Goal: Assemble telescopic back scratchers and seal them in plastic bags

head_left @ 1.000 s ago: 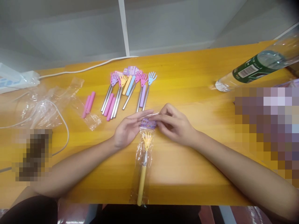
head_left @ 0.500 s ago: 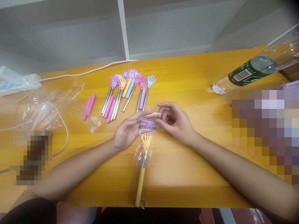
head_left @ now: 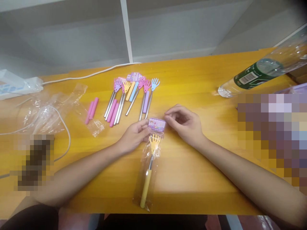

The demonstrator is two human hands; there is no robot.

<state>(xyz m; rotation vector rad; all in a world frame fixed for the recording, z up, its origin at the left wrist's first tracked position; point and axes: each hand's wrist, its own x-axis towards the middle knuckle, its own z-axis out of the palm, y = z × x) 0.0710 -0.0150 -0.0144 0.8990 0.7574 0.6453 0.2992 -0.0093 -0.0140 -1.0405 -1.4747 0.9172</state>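
A yellow back scratcher lies in a clear plastic bag in front of me, its hand-shaped end away from me. The bag is topped by a purple printed header card. My left hand pinches the card's left edge between thumb and fingers. My right hand is closed in a pinch at the card's upper right corner; whatever lies between its fingertips is too small to make out. Beyond my hands lie several unbagged back scratchers with metal rods, along with loose pink handle sleeves.
Crumpled clear plastic bags lie at the left, with a white cable running behind. More purple cards sit at the back. A clear bottle with a green label is at the right, beside a blurred-out area.
The bagged scratcher's card has shifted slightly right and lies flatter. My left fingers have drawn back and closed on its left edge. My right fingertips have come together at its corner.
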